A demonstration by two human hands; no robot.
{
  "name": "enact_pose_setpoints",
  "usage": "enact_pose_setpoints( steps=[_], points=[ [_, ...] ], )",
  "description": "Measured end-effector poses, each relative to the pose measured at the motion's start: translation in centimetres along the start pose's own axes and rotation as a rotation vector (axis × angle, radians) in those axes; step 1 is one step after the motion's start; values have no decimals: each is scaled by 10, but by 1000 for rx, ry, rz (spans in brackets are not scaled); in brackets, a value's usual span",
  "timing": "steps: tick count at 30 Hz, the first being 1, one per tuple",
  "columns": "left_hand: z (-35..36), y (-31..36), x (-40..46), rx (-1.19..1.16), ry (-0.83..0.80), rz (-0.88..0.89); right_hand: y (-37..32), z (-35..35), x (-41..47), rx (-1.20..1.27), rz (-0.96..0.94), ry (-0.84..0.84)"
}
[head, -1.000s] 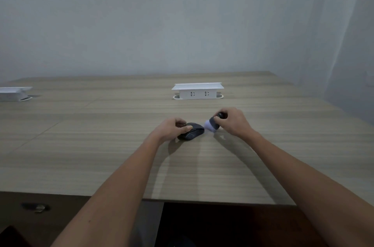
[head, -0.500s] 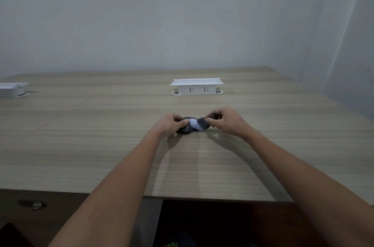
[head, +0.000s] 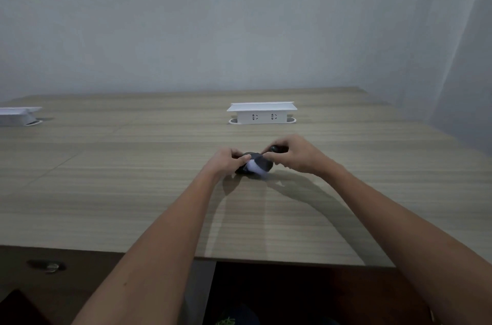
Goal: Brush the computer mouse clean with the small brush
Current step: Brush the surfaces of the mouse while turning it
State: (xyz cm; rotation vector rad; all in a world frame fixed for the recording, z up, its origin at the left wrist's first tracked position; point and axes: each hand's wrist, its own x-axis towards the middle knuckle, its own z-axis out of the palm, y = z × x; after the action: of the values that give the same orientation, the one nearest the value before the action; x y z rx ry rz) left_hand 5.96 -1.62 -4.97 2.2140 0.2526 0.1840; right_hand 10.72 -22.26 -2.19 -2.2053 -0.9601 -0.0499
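A dark computer mouse (head: pixel 243 169) lies on the wooden table (head: pixel 133 191), mostly covered by my hands and the brush. My left hand (head: pixel 226 161) grips its left side and holds it down. My right hand (head: pixel 295 153) is closed on the small brush (head: pixel 262 163), which has a dark handle and white bristles. The bristles press on the top of the mouse, right beside my left fingertips.
A white pop-up socket box (head: pixel 262 113) stands behind the hands near the table's far side. A second white box (head: pixel 18 115) sits at the far left. Walls close off the back and right. A dark object (head: pixel 46 266) lies below the table's front edge at the left.
My right hand has swept the brush leftward from the mouse's right end onto its top. The left hand has kept its hold. The view has tilted up slightly.
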Motion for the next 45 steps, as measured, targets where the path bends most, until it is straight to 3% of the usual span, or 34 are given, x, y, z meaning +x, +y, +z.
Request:
enact_pose_setpoints(
  steps=[2,4,6,10,13,15,19,24,28,33,38,42,45],
  points=[
    [0,0,1,3,-4,3,2,4,3,-103,16,-7],
    [1,-1,1,3,-8,-1,5,2,5,-265,48,124],
    [1,-1,1,8,-8,-6,6,-2,6,-202,42,159],
    [0,0,1,14,-9,1,-2,0,5,-41,11,-53],
    [1,0,0,7,-21,3,4,2,10,-270,54,146],
    [0,0,-1,-4,-19,2,5,0,9,-221,49,182],
    [-1,-1,2,0,-10,5,-5,1,6,-17,27,-67],
    [0,-2,0,-15,-18,6,0,0,11,-254,63,128],
    [0,-2,1,-29,-22,5,-7,0,8,6,56,-106],
    [1,-4,2,-18,-3,2,2,0,13,-253,104,149],
    [0,-6,4,-33,-6,-1,-5,4,7,54,104,-111],
    [2,-6,4,-44,-6,-6,1,4,12,-270,106,165],
    [2,-7,6,-54,0,-5,-1,3,8,-69,63,93]
  ],
)
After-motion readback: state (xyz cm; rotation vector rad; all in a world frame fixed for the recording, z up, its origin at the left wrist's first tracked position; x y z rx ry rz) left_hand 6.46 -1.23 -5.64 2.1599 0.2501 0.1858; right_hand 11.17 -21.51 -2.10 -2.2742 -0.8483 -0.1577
